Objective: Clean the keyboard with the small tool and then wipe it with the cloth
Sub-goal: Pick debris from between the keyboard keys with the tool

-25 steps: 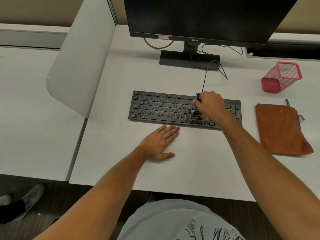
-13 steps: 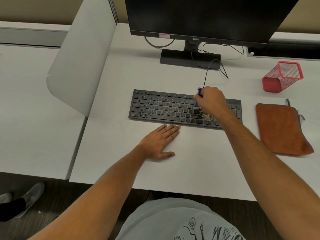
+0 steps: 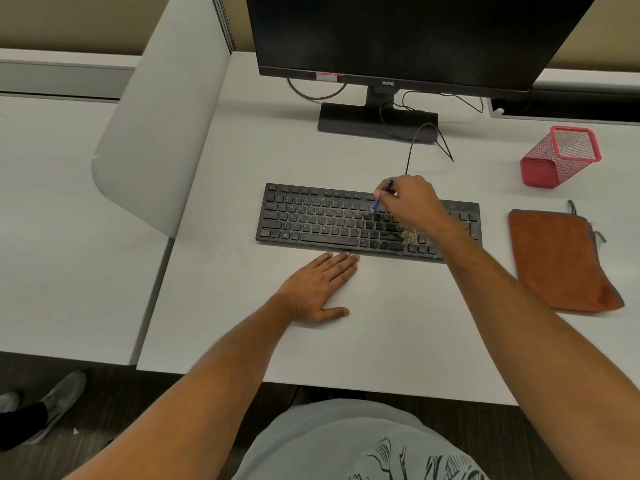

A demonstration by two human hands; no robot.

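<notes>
A black keyboard [image 3: 322, 218] lies across the middle of the white desk [image 3: 381, 323]. Pale crumbs [image 3: 410, 234] sit on its lower right keys. My right hand [image 3: 412, 200] hovers over the keyboard's upper right part and pinches a small blue tool [image 3: 381, 197], whose tip touches the upper key rows. My left hand [image 3: 320, 289] rests flat on the desk, fingertips at the keyboard's front edge. An orange-brown cloth [image 3: 561, 261] lies to the right of the keyboard.
A black monitor [image 3: 415, 36] on its stand [image 3: 374, 123] stands behind the keyboard, with cables trailing forward. A red mesh pen cup [image 3: 561, 155] lies at the back right. A grey divider panel [image 3: 156, 133] borders the desk's left side. A shoe [image 3: 52, 403] shows on the floor.
My right hand moved with the blue tool from the lower right keys up toward the top rows, uncovering the crumbs. My left hand stayed in place.
</notes>
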